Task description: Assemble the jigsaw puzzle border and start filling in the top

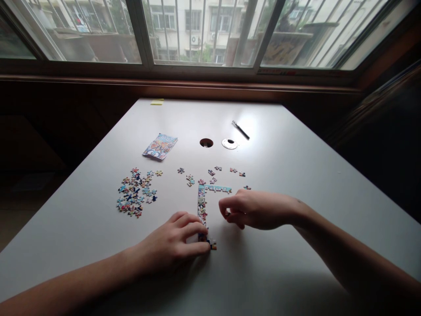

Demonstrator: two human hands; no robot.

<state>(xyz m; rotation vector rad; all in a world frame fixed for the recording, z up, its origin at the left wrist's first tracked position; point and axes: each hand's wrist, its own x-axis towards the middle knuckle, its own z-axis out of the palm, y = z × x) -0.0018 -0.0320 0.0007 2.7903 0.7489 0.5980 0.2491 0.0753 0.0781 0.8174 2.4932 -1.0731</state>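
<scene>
Several jigsaw pieces are joined into a corner-shaped puzzle strip [201, 202], with a column running toward me and a short light-blue row at its far end. My left hand [179, 237] rests at the near end of the column, fingers apart, fingertips and thumb touching it. A puzzle piece [213, 244] with dark and grey patches sits by that thumb. To the right of the column, my right hand [251, 210] is held just above the table, its fingers pinched on a small puzzle piece [227, 213], mostly hidden by them.
A heap of loose puzzle pieces [131, 195] lies at left. Several single pieces [211, 172] are scattered beyond the strip. Farther back are a picture leaflet [160, 146], a round table hole [206, 143], a metal ring cover [229, 144], a pen [241, 130] and a yellow note [157, 102].
</scene>
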